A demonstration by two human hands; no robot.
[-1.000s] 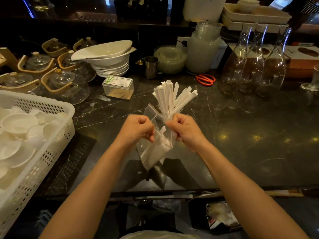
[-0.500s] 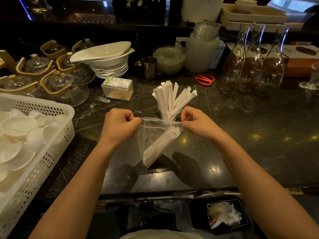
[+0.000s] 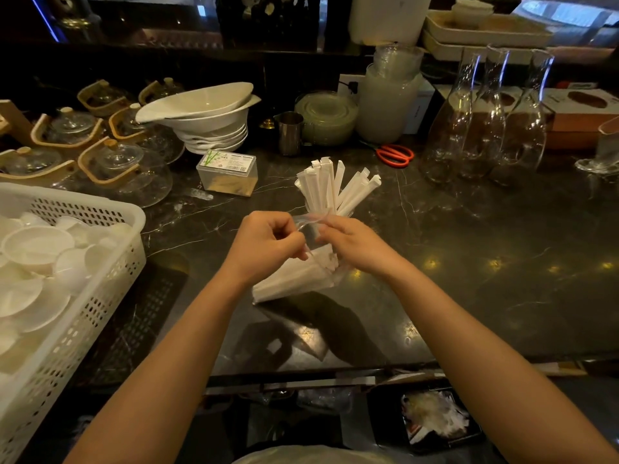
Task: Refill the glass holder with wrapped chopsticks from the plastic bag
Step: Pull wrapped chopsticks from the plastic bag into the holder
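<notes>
Wrapped chopsticks (image 3: 294, 279) lie bundled inside a clear plastic bag (image 3: 310, 229) held just above a dark, veined marble counter (image 3: 502, 262) that shines with small reflected lights. At far left a white perforated basket (image 3: 100, 296) holds white dishes; behind it stand glass teapots (image 3: 120, 162) with wooden handles, then stacked white bowls (image 3: 207, 118) and a small clear box (image 3: 227, 174). The left hand (image 3: 264, 246) and right hand (image 3: 351, 242), close together, both pinch the bag's mouth. Just beyond them the glass holder (image 3: 346, 214), mostly hidden, carries a fan of wrapped sticks (image 3: 331, 185). Further right lie orange scissors (image 3: 395, 155) and three glass carafes (image 3: 489, 122).
</notes>
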